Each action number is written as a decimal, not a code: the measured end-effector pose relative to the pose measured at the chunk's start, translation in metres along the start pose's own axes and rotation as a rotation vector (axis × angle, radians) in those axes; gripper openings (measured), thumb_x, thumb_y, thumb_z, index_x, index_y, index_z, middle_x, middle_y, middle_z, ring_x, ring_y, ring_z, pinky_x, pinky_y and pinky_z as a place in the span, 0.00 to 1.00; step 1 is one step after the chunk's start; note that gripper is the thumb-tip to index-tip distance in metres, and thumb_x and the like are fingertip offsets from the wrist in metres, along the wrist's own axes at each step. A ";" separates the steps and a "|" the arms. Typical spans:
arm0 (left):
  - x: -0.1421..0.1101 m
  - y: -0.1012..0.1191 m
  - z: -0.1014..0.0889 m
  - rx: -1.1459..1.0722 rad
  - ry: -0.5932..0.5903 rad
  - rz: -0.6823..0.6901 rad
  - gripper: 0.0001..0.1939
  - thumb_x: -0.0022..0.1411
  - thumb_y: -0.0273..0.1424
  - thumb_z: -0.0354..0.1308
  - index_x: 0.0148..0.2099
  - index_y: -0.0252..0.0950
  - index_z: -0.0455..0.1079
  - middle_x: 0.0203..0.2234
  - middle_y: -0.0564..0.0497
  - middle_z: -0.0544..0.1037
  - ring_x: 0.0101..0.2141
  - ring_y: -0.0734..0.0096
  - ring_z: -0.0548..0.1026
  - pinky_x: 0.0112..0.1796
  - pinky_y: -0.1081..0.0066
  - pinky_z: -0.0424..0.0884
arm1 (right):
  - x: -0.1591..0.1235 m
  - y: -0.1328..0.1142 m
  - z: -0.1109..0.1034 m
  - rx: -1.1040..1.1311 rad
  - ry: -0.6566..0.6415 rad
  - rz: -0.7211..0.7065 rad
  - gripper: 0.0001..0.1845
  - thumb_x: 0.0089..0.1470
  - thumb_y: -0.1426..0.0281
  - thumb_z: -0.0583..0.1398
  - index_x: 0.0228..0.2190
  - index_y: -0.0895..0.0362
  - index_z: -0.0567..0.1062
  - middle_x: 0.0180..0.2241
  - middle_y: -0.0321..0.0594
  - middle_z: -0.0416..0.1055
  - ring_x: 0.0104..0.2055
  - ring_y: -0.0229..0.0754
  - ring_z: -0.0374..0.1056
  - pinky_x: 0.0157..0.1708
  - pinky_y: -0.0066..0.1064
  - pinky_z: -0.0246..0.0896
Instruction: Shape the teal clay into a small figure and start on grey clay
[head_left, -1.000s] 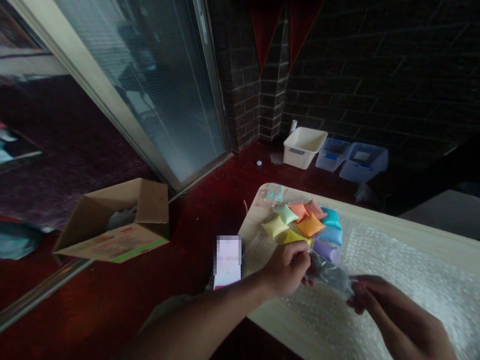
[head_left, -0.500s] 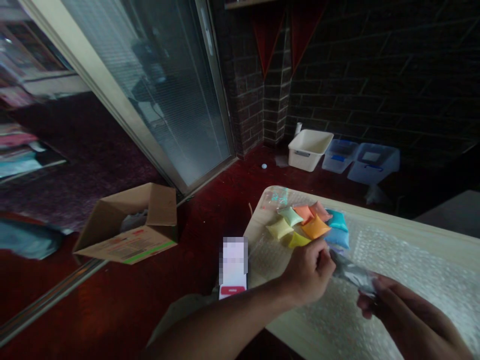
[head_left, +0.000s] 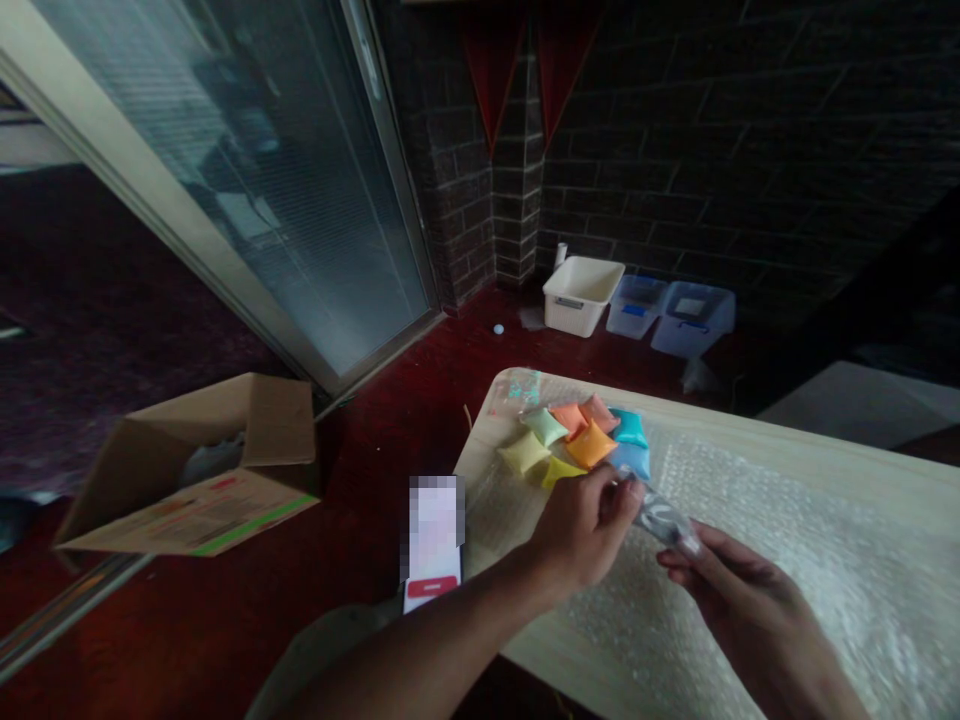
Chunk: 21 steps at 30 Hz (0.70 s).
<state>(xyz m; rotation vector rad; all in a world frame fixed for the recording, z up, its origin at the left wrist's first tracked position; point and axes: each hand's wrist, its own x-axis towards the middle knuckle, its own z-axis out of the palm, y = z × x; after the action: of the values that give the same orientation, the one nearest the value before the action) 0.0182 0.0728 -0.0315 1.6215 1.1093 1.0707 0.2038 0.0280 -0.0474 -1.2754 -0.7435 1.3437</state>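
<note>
My left hand [head_left: 581, 525] pinches one end of a small grey packet [head_left: 661, 519] in clear wrap. My right hand [head_left: 739, 595] grips the packet's other end, so it hangs between both hands just above the bubble wrap [head_left: 757, 560]. Beyond my left hand lies a cluster of several small pillow-shaped packets [head_left: 583, 443] in yellow, green, orange, pink and blue. They rest at the near-left corner of the pale wooden table [head_left: 787, 430].
An open cardboard box [head_left: 191, 470] sits on the dark red floor at the left, beside a glass door [head_left: 262, 180]. A white basket [head_left: 581, 293] and two clear bins [head_left: 667, 310] stand against the brick wall. A white and red card [head_left: 433, 560] stands by the table's edge.
Both hands have lifted the grey packet slightly and turned it, stretching it shorter between them. The purple packet has gone out of sight behind my left hand. The view has shifted right.
</note>
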 end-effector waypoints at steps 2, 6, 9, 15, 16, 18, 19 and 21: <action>0.000 -0.006 0.001 -0.023 -0.004 -0.043 0.25 0.74 0.46 0.50 0.27 0.38 0.65 0.19 0.55 0.67 0.23 0.72 0.66 0.29 0.68 0.59 | 0.001 0.002 0.001 0.010 0.011 0.005 0.18 0.39 0.60 0.80 0.33 0.55 0.88 0.25 0.45 0.83 0.24 0.45 0.78 0.24 0.31 0.77; 0.001 -0.017 0.002 -0.090 0.014 -0.140 0.32 0.75 0.50 0.47 0.20 0.39 0.60 0.13 0.55 0.64 0.19 0.73 0.65 0.26 0.69 0.60 | -0.001 0.007 0.001 -0.012 0.023 0.013 0.19 0.39 0.60 0.80 0.34 0.56 0.88 0.26 0.46 0.83 0.26 0.42 0.78 0.28 0.27 0.77; 0.000 -0.016 0.002 -0.110 0.030 -0.145 0.32 0.74 0.52 0.47 0.21 0.39 0.62 0.13 0.54 0.66 0.18 0.73 0.67 0.25 0.70 0.62 | -0.004 0.009 0.003 -0.018 0.057 -0.003 0.21 0.39 0.60 0.80 0.35 0.57 0.88 0.26 0.48 0.83 0.25 0.44 0.78 0.27 0.29 0.77; -0.003 -0.001 0.006 -0.334 0.122 -0.201 0.31 0.71 0.54 0.51 0.24 0.38 0.64 0.14 0.56 0.65 0.17 0.76 0.67 0.21 0.73 0.61 | -0.006 0.006 0.014 0.108 -0.014 0.102 0.20 0.40 0.60 0.80 0.33 0.59 0.88 0.27 0.49 0.84 0.24 0.40 0.78 0.24 0.23 0.75; -0.003 0.003 0.008 -0.414 0.127 -0.212 0.30 0.71 0.54 0.52 0.24 0.38 0.63 0.13 0.57 0.64 0.16 0.76 0.66 0.20 0.74 0.61 | -0.006 0.004 0.016 0.146 -0.027 0.132 0.19 0.40 0.61 0.80 0.32 0.59 0.88 0.28 0.50 0.85 0.24 0.40 0.79 0.23 0.22 0.75; -0.002 0.010 0.012 -0.591 0.130 -0.237 0.30 0.70 0.54 0.55 0.23 0.38 0.60 0.13 0.59 0.62 0.15 0.78 0.64 0.19 0.75 0.59 | -0.009 0.002 0.021 0.217 -0.056 0.173 0.18 0.39 0.61 0.80 0.31 0.59 0.88 0.30 0.49 0.85 0.24 0.39 0.79 0.21 0.20 0.73; -0.002 0.013 0.015 -0.679 0.131 -0.257 0.30 0.69 0.54 0.57 0.24 0.38 0.58 0.13 0.60 0.61 0.15 0.79 0.63 0.19 0.75 0.58 | -0.010 0.001 0.023 0.246 -0.073 0.184 0.18 0.40 0.61 0.80 0.30 0.59 0.87 0.30 0.48 0.85 0.24 0.39 0.79 0.20 0.19 0.73; -0.002 0.017 0.019 -0.830 0.142 -0.315 0.29 0.67 0.53 0.59 0.24 0.39 0.56 0.13 0.62 0.58 0.14 0.80 0.61 0.18 0.76 0.57 | -0.015 -0.001 0.026 0.288 -0.119 0.175 0.18 0.43 0.58 0.79 0.29 0.60 0.87 0.30 0.49 0.85 0.24 0.39 0.79 0.20 0.19 0.72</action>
<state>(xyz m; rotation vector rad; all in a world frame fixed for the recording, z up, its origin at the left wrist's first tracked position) 0.0391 0.0637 -0.0204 0.7032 0.8010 1.2191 0.1770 0.0204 -0.0364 -1.0562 -0.5040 1.6161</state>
